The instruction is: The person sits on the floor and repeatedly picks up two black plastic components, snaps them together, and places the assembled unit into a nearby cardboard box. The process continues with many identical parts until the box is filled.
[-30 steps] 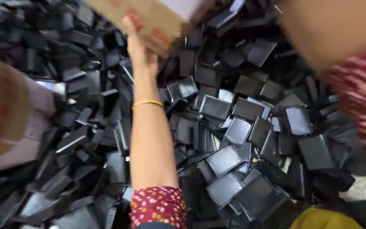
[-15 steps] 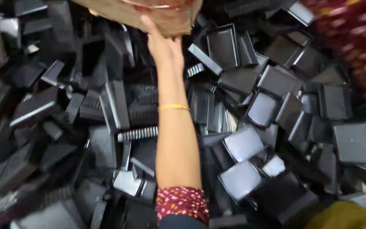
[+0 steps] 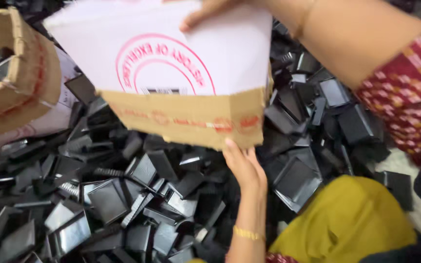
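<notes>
We record a cardboard box (image 3: 181, 83): white smooth printed paper face, raw brown matt flap. The heaped trays (image 3: 108, 199) look like black plastic, mostly glossy, some dull. A second box (image 3: 20, 73) shows rough brown cardboard. The bangle (image 3: 247, 234) appears metallic; the sleeve (image 3: 405, 92) is patterned cloth.

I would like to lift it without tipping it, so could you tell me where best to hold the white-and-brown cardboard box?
Grip the cardboard box at opposite edges: one of the hands under its brown lower edge, the other over the white top. It hangs tilted above the black plastic parts.
</notes>
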